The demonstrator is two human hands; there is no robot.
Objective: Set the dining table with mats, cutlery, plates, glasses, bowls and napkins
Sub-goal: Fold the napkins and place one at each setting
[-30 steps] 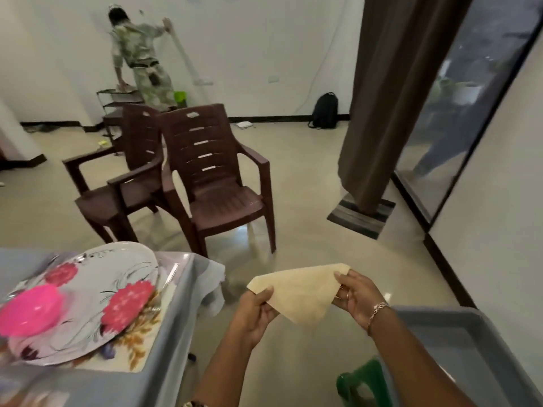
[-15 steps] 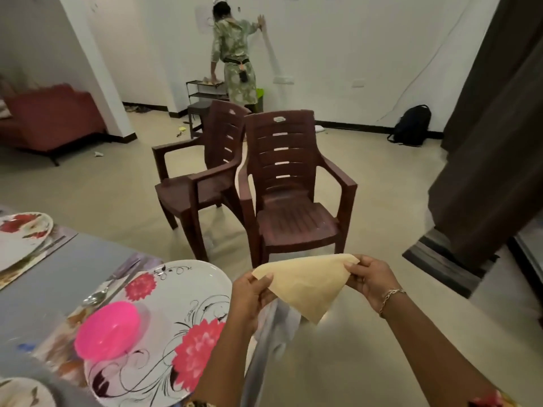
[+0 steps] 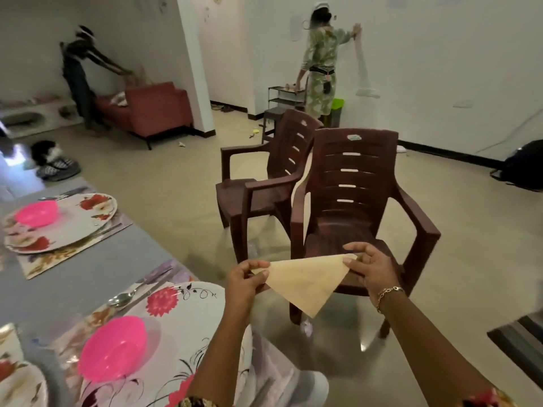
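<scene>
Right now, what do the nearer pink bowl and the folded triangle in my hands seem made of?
Nearer round pink bowl: probably plastic, glossy and slightly translucent at its rim. Folded cream triangular napkin: paper or thin cloth, matte, crisp-edged; which is unclear.

The view has swung left. A red sofa [image 3: 152,108], a person bending over it [image 3: 78,74] and a far plate [image 3: 88,218] with its own pink bowl [image 3: 36,212] have come into sight. The left hand [image 3: 246,282] and right hand [image 3: 370,268], with the napkin [image 3: 305,284] between them, have moved in from over the floor to the table [image 3: 73,277] edge, and the left forearm now crosses the near plate [image 3: 182,318].
</scene>
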